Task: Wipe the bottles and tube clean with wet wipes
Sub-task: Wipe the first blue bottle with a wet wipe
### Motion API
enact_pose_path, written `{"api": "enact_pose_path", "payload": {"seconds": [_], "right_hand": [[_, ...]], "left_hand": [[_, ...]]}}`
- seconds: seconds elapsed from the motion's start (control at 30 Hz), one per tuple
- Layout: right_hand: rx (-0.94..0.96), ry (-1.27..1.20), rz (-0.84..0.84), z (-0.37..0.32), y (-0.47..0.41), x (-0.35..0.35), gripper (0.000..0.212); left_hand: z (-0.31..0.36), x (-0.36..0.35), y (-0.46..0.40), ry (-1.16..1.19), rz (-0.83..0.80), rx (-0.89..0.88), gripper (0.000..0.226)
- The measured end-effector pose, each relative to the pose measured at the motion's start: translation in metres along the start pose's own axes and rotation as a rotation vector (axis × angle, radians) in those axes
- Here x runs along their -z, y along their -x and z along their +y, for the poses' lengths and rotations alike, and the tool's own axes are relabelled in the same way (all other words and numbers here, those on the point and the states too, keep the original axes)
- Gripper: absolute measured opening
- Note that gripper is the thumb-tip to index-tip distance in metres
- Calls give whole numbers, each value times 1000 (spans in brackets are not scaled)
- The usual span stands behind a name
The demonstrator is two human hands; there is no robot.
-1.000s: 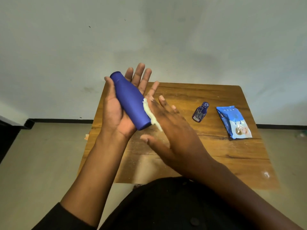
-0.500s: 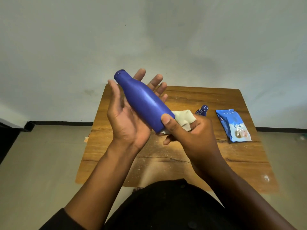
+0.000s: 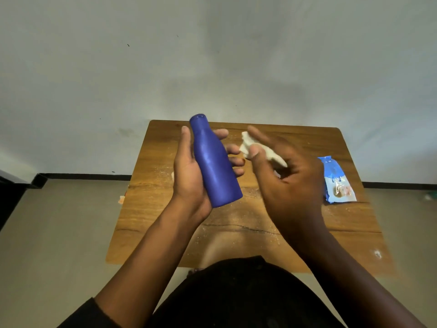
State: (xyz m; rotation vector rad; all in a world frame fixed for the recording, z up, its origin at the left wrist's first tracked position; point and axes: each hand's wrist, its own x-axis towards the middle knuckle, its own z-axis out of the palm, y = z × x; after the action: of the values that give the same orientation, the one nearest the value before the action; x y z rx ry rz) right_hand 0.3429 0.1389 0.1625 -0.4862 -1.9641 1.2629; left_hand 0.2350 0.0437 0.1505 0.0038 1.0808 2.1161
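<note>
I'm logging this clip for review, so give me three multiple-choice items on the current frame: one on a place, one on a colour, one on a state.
1. Where does the wipes pack lie?
A. on the floor
B. on the table's right side
C. in the person's lap

2. What colour is the bottle?
A. blue
B. green
C. red

3. What is the right hand doing?
A. resting flat on the table
B. gripping the bottle
C. pinching a white wipe

Answers: 1 B, the pack rests on the wooden table beyond the right hand. 2 A, the bottle in the left hand is blue all over. 3 C, the thumb and fingers hold the wipe beside the bottle, apart from it.
</note>
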Motion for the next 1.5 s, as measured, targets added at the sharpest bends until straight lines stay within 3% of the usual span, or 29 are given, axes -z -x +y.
{"api": "enact_pose_path", "payload": {"seconds": [0.07,0.13,0.2,0.3,0.37,0.47,0.57,0.77,0.97,1.17,1.27,1.5], "right_hand": [[289,199,-58,10,1,-6,36],[456,410,-189,17,6,-12,41],[476,587,-416,18,15,-18,50],[438,667,-705,20,26,-15,74],[460,682,-807,21,29,-10,82],[436,674,-870,16,24,-12,81],[365,714,-817,10,9,-20,84],[383,789,-662,8,-12,-26,101],[338,825,-515,2,-19,-22,89],[419,897,-671,0,-6,-17,93],[430,807,-699,1,11,-15,95],[365,821,-327,4,-6,-17,79]], "left_hand": [[-4,-4,3,-23,22,49,62],[-5,-5,3,-19,63,65,58],[0,-2,1,-22,124,42,59],[12,3,-4,111,193,17,56],[16,6,-4,130,188,22,55],[13,7,-3,-22,141,48,62],[5,-1,1,-176,67,80,78],[5,-6,6,-325,28,19,76],[6,-6,9,-560,-54,-34,82],[4,-2,5,-488,15,-10,80],[8,-2,4,-478,12,-31,97],[0,-16,6,-528,-9,-125,78]]}}
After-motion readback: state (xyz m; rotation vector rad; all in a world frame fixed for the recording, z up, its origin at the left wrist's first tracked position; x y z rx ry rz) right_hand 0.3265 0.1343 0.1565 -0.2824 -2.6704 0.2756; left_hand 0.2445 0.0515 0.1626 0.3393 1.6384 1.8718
